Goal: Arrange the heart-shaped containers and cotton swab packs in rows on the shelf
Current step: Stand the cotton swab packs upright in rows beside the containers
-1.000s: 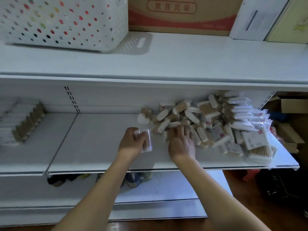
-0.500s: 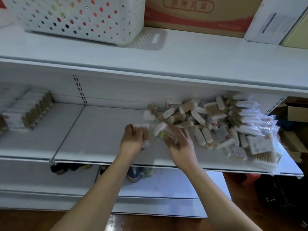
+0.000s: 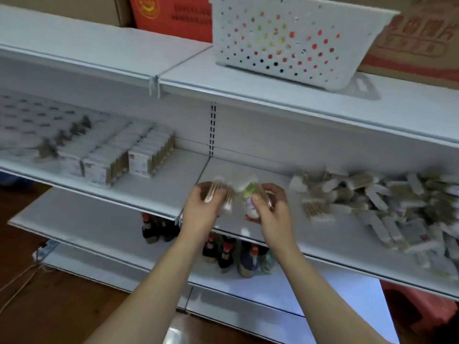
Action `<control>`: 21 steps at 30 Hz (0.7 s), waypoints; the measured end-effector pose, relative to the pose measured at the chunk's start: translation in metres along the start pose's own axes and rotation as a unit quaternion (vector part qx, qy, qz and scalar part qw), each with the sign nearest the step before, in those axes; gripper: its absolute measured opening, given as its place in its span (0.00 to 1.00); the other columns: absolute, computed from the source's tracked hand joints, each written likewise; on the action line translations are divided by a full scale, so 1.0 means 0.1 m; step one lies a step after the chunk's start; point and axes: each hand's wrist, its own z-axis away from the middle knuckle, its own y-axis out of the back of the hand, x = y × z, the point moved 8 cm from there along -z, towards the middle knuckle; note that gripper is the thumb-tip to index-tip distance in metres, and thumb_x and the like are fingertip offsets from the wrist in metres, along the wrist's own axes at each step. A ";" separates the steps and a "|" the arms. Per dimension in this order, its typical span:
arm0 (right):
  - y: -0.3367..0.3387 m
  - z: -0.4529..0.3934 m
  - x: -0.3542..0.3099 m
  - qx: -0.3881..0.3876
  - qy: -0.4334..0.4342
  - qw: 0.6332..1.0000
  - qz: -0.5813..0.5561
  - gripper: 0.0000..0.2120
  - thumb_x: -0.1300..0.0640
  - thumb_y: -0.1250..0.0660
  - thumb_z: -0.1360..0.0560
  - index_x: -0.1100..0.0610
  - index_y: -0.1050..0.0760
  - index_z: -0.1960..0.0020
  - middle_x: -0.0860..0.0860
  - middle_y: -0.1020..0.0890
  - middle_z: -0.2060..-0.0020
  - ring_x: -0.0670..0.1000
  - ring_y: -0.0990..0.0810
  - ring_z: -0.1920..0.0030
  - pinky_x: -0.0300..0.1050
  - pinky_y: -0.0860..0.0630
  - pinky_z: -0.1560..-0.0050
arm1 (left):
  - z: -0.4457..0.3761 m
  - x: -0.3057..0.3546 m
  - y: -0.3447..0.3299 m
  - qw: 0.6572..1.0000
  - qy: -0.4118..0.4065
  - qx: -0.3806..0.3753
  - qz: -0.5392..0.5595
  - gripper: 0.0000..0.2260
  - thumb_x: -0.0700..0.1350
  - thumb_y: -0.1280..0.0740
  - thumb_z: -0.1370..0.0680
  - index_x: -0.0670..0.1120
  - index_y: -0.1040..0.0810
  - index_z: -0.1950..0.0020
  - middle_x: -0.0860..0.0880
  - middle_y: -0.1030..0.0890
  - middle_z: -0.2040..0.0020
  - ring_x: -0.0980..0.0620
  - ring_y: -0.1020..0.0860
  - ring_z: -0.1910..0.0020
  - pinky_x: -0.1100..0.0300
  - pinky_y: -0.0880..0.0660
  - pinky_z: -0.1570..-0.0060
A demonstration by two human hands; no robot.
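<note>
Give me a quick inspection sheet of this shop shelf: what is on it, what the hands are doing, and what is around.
Surface: white middle shelf, bare patch behind the hands.
Job's things: loose pile of swab packs at right; neat rows of packs at left.
Clutter: white perforated basket and cardboard boxes on the top shelf.
Hands: left hand holds a swab pack; right hand holds another swab pack; both blurred.
Cables: pale cord on the floor at left.
Surroundings: dark bottles on the lower shelf; wooden floor.
</note>
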 end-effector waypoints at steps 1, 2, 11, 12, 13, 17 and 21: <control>-0.23 0.04 -0.03 -0.009 -0.001 1.000 -0.002 0.12 0.44 0.32 0.28 0.41 0.26 0.45 0.44 0.19 0.50 0.53 0.18 0.47 0.67 0.21 0.49 | -0.04 0.03 0.20 1.000 -0.003 -0.003 -0.003 0.12 0.50 0.29 0.22 0.50 0.24 0.40 0.52 0.19 0.47 0.54 0.19 0.50 0.55 0.18 0.56; -0.47 0.09 -0.05 -0.018 -0.003 1.000 -0.004 0.12 0.43 0.32 0.28 0.41 0.26 0.45 0.44 0.19 0.50 0.54 0.19 0.47 0.67 0.22 0.47 | -0.08 0.05 0.42 1.000 -0.006 -0.003 -0.008 0.13 0.51 0.29 0.22 0.50 0.24 0.39 0.53 0.18 0.48 0.54 0.19 0.51 0.56 0.18 0.56; -2.53 0.36 -0.29 -0.096 -0.043 0.993 -0.057 0.18 0.51 0.35 0.31 0.44 0.23 0.42 0.47 0.16 0.47 0.54 0.18 0.45 0.63 0.23 0.40 | -0.58 0.32 2.31 0.995 -0.052 0.034 -0.075 0.13 0.37 0.32 0.24 0.49 0.24 0.42 0.54 0.19 0.51 0.54 0.20 0.55 0.61 0.23 0.58; -2.71 0.33 -0.33 -0.104 -0.039 0.992 -0.055 0.18 0.51 0.35 0.31 0.43 0.23 0.41 0.47 0.17 0.46 0.53 0.18 0.45 0.62 0.22 0.41 | -0.65 0.38 2.47 0.994 -0.057 0.039 -0.081 0.14 0.38 0.31 0.25 0.49 0.25 0.41 0.54 0.20 0.50 0.55 0.20 0.55 0.60 0.23 0.58; -2.88 0.29 -0.38 -0.109 -0.033 0.992 -0.053 0.18 0.51 0.34 0.30 0.43 0.25 0.41 0.46 0.17 0.46 0.51 0.18 0.46 0.59 0.20 0.44 | -0.73 0.43 2.63 0.993 -0.060 0.048 -0.089 0.17 0.42 0.30 0.27 0.49 0.26 0.39 0.56 0.21 0.50 0.58 0.21 0.55 0.59 0.23 0.57; -3.41 -0.04 -0.45 -0.079 -0.018 0.995 -0.054 0.19 0.54 0.26 0.28 0.45 0.30 0.42 0.48 0.18 0.50 0.47 0.17 0.53 0.56 0.19 0.50 | -1.16 0.56 3.22 0.982 -0.063 0.113 -0.139 0.19 0.45 0.26 0.27 0.51 0.31 0.41 0.61 0.27 0.52 0.66 0.27 0.57 0.67 0.28 0.58; -3.83 -0.55 -0.47 -0.017 0.010 1.000 -0.008 0.23 0.49 0.20 0.33 0.52 0.26 0.45 0.51 0.18 0.55 0.48 0.18 0.56 0.49 0.20 0.51 | -1.61 0.66 3.66 0.965 -0.084 0.145 -0.202 0.15 0.48 0.26 0.26 0.51 0.27 0.44 0.53 0.22 0.50 0.53 0.23 0.51 0.58 0.26 0.53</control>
